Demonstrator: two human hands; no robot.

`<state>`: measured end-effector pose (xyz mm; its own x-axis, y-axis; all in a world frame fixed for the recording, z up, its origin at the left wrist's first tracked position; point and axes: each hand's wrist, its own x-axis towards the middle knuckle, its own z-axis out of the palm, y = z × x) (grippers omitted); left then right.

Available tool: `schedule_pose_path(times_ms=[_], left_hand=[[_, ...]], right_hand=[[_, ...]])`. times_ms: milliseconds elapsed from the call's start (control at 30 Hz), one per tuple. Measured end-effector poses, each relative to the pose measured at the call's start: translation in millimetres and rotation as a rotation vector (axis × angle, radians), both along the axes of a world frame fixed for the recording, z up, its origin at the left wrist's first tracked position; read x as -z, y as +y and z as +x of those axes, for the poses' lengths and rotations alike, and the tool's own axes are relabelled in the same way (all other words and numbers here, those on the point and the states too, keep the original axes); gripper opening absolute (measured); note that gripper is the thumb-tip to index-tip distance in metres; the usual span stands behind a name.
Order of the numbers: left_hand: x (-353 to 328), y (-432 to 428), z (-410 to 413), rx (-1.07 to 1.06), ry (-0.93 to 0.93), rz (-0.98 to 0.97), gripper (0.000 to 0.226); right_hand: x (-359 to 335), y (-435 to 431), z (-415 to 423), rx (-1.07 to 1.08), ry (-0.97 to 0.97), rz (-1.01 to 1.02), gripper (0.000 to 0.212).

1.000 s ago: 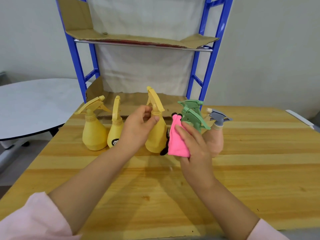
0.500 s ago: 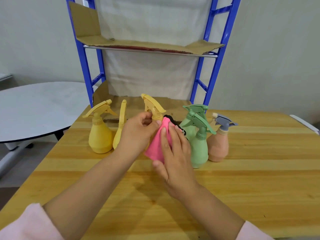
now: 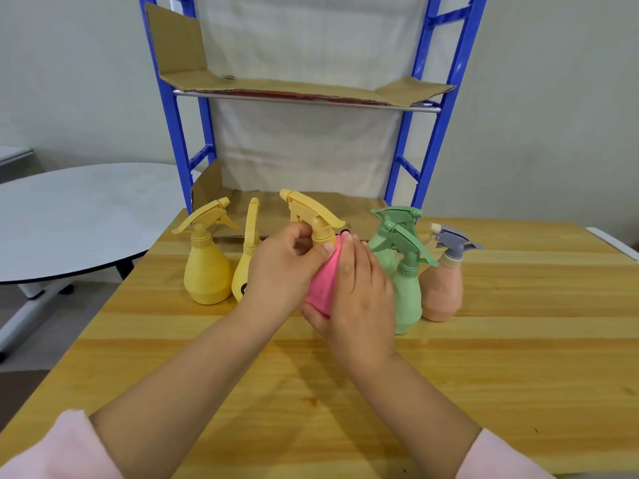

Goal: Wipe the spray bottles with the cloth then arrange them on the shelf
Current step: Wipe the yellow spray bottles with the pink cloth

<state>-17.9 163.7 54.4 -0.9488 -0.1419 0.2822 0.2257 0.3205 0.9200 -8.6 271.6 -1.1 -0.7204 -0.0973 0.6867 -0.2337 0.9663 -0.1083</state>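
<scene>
Yellow spray bottle [image 3: 311,216] held upright at the centre of the frame, wrapped in a pink cloth [image 3: 321,285], over a wooden table [image 3: 484,357].

The left hand [image 3: 280,267] pinches the bottle's neck just under the trigger head, fingers curled. The right hand [image 3: 359,292] clasps the cloth round the body, fingers laid over it and thumb curled beneath. The base is hidden behind the hands, so whether it rests on the table cannot be told. Its long axis is vertical. A blue-framed shelf [image 3: 297,95] lined with cardboard rises straight behind, in the upper centre – placing would likely mean lifting up and away, and the left hand looks better placed for that. Two yellow bottles [image 3: 207,271] stand at left; two green bottles [image 3: 408,292] and a peach bottle [image 3: 442,292] stand at right.
</scene>
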Motion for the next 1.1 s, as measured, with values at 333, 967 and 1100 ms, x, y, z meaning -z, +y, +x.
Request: schedule_pose_path(times_ms=[333,967,1100], left_hand=[[-1.2,-0.6,4.0,-0.028,0.036,0.053,0.014],[-5.2,-14.9,12.0,0.175,0.087,0.27,0.026],[3.6,-25.9,7.5,0.352,-0.205,0.354,0.025]], right_hand=[[-8.6,3.5,-2.1,-0.044,-0.02,-0.103,0.111],[-15.2,5.8,6.3,-0.188,-0.083,-0.319,0.117],[-22.3,3.8,8.1,-0.26,-0.141,-0.396,0.113]])
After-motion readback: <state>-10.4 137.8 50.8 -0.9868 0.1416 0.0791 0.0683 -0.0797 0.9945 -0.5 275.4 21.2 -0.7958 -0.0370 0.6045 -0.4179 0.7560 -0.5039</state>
